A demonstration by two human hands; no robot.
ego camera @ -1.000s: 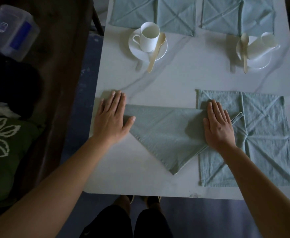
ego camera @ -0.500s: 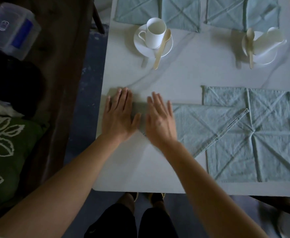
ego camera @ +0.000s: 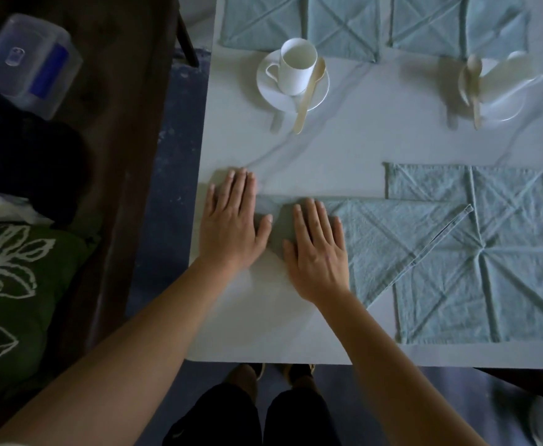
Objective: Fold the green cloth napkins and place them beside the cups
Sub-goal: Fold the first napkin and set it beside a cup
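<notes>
1. Nearward of the upright cup (ego camera: 295, 70), on the white counter (ego camera: 376, 146): folded napkin (ego camera: 392, 239), green cloth, folded to a triangle. Its long folded edge runs left to right. The left end lies under the hands, the hemmed tip points right, and the third corner points toward the near counter edge. Its right part overlaps item 2.
2. Nearward and right of the upright cup: flat napkin (ego camera: 505, 284), an unfolded square with star-pattern creases. Its left part lies under the folded napkin.
3. Left hand (ego camera: 231, 226): palm down over the left end of the folded napkin, nearward and slightly left of the upright cup. Fingers are straight and close together with their tips on bare counter; it grips nothing.
4. Right hand (ego camera: 318, 246): palm down on the folded napkin, just beside the left hand. Fingers are straight and flat on the cloth; it holds nothing.
5. Upright cup: white, handle to the left, standing on a saucer (ego camera: 270, 88); its inside shows plain white. Wooden spoon (ego camera: 308, 94): bowl on the saucer at the cup's right, handle pointing nearward onto the counter.
6. Right of the upright cup, well apart: tipped cup (ego camera: 501, 70), lying on its side on the second saucer (ego camera: 505, 107); contents cannot be told. Second spoon (ego camera: 472, 88): at that saucer's left, handle nearward.
7. Just beyond the upright cup: far-left napkin (ego camera: 295, 24) and far-right napkin (ego camera: 456, 24), flat and side by side.
8. Left of the upright cup, off the counter: clear plastic box (ego camera: 28, 62) and, nearer, a green cushion (ego camera: 12, 284).
</notes>
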